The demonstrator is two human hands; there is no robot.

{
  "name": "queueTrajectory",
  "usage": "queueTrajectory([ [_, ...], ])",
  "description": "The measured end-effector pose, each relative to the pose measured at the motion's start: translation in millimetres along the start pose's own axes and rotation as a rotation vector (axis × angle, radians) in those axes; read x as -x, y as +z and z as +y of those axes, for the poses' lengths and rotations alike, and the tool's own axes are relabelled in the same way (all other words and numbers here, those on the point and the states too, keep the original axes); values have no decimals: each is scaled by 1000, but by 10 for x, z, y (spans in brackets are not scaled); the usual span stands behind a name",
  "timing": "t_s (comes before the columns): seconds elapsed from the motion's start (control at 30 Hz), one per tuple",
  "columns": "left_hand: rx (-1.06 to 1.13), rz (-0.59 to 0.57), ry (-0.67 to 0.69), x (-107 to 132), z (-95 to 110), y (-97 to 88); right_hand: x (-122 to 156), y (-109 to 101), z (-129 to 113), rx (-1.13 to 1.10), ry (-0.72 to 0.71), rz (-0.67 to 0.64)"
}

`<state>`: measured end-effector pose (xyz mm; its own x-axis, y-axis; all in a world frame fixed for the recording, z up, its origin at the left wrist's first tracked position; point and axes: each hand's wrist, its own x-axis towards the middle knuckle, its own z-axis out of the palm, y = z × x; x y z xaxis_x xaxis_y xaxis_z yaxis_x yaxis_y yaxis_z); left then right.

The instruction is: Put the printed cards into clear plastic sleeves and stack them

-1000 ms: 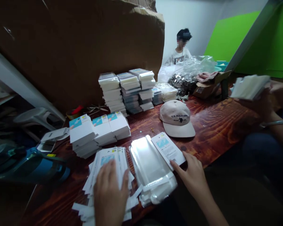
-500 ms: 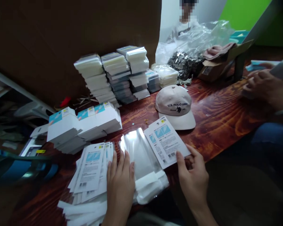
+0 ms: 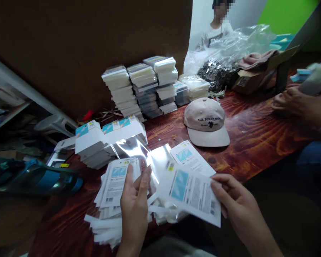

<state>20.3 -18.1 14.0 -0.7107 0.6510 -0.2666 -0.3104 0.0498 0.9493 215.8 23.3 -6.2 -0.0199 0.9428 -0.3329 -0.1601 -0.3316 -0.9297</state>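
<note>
A white printed card (image 3: 194,194) with a blue picture is pinched at its right edge by my right hand (image 3: 237,201), tilted above the table. My left hand (image 3: 136,205) is closed on a clear plastic sleeve (image 3: 132,145), whose shiny upper part rises in front of the white card stacks. Under the held card lies a pile of clear sleeves (image 3: 160,155), partly covered. More printed cards (image 3: 186,155) rest flat just beyond. Beside my left hand is a fanned heap of cards in sleeves (image 3: 115,191), their white flaps toward me.
A beige cap (image 3: 206,121) sits mid-table. Behind stand white card stacks (image 3: 89,141) and tall packed piles (image 3: 120,91). A blue bottle (image 3: 53,176) lies left. Another person's hands (image 3: 301,103) work at the right; a further person (image 3: 216,32) is behind plastic bags (image 3: 238,46).
My right hand has lifted one card off its pile and brought it left over the sleeves. My left hand, flat before, has closed and raised a sleeve. The view has shifted slightly.
</note>
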Motion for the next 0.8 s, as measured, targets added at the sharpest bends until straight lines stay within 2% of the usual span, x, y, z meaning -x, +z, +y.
queueTrajectory([
  [0.07,79,-36,-63,8,16,-10,67,34,-10,-11,102,-137],
  [0.13,128,-93,-105,19,20,-28,99,89,12,-30,135,-162],
  [0.37,258,-185,-216,139,-17,-85,136,302,56,3,25,22],
  [0.47,268,-236,-259,228,-36,-80,191,409,72,-17,-33,53],
  [0.53,299,-239,-270,257,-31,-91,238,439,107,-77,-22,12],
  [0.63,368,-216,-270,223,23,-144,316,382,180,-143,60,-123],
  [0.73,391,-121,-215,138,107,-215,388,270,234,-66,108,-233],
  [0.8,368,-77,-175,97,148,-258,422,228,239,-14,105,-245],
])
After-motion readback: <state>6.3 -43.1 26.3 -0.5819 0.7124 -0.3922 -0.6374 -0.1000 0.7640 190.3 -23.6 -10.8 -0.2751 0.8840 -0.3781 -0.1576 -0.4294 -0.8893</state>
